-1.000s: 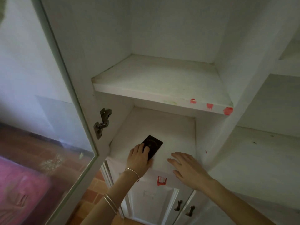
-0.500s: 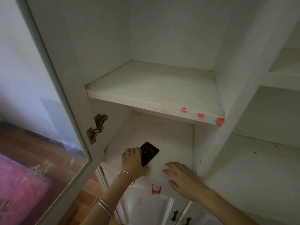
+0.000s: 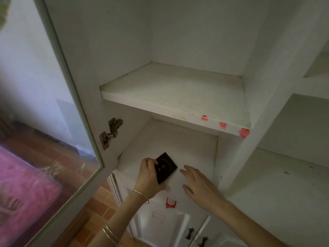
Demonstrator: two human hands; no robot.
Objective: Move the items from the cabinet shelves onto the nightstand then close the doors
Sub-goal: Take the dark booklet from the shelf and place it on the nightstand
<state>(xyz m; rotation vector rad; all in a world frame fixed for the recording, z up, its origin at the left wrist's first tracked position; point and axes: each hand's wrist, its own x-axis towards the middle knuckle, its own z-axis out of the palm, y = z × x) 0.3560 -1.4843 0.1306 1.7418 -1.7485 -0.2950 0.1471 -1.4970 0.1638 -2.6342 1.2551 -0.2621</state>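
A small dark booklet [image 3: 166, 166] with gold print lies on the lower shelf [image 3: 192, 150] of the white cabinet. My left hand [image 3: 148, 177] grips the booklet's left edge, with its near corner tipped up off the shelf. My right hand [image 3: 197, 186] hovers flat and open just right of the booklet, fingers spread, touching nothing. The upper shelf [image 3: 178, 93] is bare, with red marks on its front edge. The glass cabinet door [image 3: 53, 122] stands wide open at the left on a metal hinge [image 3: 111, 132].
Below the shelf are closed lower cabinet doors with dark knobs [image 3: 189, 233] and a red sticker [image 3: 171, 202]. More white shelves [image 3: 284, 184] sit to the right. Through the glass I see a pink blanket [image 3: 23, 189] and a brown tiled floor [image 3: 99, 202].
My left hand has closed around the booklet's edge and drawn it slightly toward the shelf front, lifting its near corner. My right hand stays beside it.
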